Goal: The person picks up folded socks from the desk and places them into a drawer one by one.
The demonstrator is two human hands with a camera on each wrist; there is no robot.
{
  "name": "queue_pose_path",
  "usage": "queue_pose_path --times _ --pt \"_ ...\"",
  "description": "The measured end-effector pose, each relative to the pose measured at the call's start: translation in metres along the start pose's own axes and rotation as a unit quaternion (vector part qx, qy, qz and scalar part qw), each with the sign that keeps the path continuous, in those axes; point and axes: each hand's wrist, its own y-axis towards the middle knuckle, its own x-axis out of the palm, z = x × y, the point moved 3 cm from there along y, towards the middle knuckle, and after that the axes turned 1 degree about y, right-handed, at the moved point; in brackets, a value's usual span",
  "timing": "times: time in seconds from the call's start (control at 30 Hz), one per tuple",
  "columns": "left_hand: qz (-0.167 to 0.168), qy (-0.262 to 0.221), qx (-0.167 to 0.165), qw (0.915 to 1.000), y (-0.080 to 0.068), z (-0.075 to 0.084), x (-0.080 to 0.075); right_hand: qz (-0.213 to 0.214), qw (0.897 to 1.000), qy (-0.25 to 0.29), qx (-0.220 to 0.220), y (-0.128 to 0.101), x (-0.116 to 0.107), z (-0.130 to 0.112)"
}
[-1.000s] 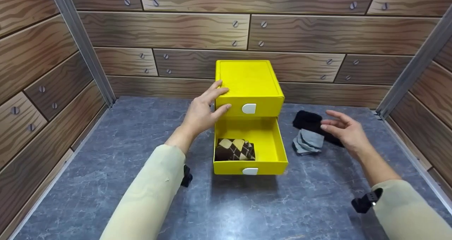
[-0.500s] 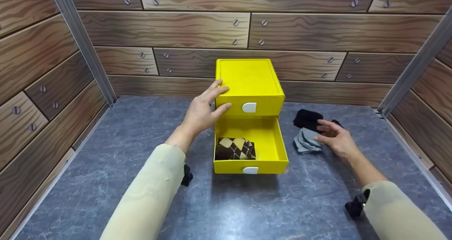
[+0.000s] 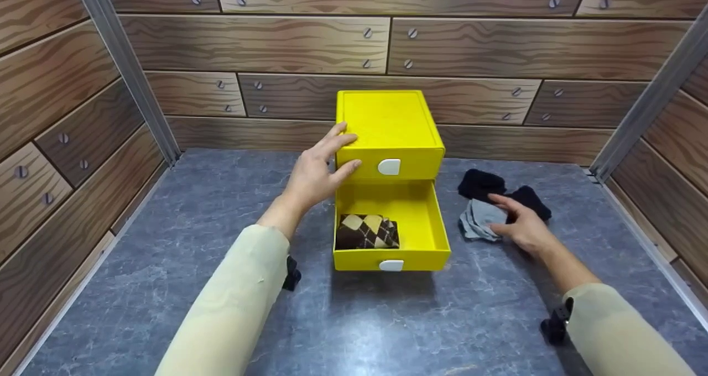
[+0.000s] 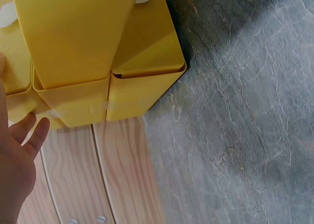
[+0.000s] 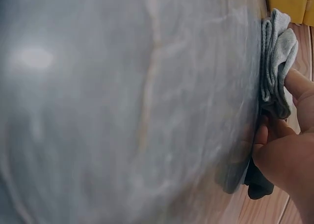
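From the head view, your right hand [image 3: 522,229] pinches the grey sock [image 3: 480,221] on the surface [image 3: 387,320], just right of the open lower drawer [image 3: 412,210] (so the drawer lies to its left). Left wrist view: your left hand [image 4: 14,170] rests flat-fingered against the yellow drawer unit [image 4: 93,52]. Right wrist view: fingers [image 5: 297,84] close on the sock's folded edge.

A staged test booth: printed wood-plank walls [image 3: 260,44], aluminium corner posts [image 3: 124,72].
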Motion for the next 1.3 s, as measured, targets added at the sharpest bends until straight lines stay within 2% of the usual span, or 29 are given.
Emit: queue_pose_path --times 0.43,0.6,0.93,1.1,1.3 --pt "0.002 -0.003 -0.004 1.0 0.0 0.001 0.0 0.0 0.999 -0.043 -0.003 -0.001 0.001 -0.003" --pt "0.003 -0.004 -0.001 1.0 0.001 0.001 0.0 0.017 0.998 -0.057 -0.016 -0.003 0.001 -0.004" --pt "0.001 0.002 -0.002 1.0 0.0 0.0 0.0 0.055 0.998 0.02 -0.015 -0.01 0.004 -0.012" --pt "0.002 0.006 -0.002 1.0 0.0 0.0 0.0 0.061 0.997 0.033 -0.018 -0.014 0.005 -0.026" --pt "0.002 0.004 -0.001 1.0 0.001 0.0 0.001 0.071 0.993 0.095 -0.018 -0.017 0.004 -0.048"
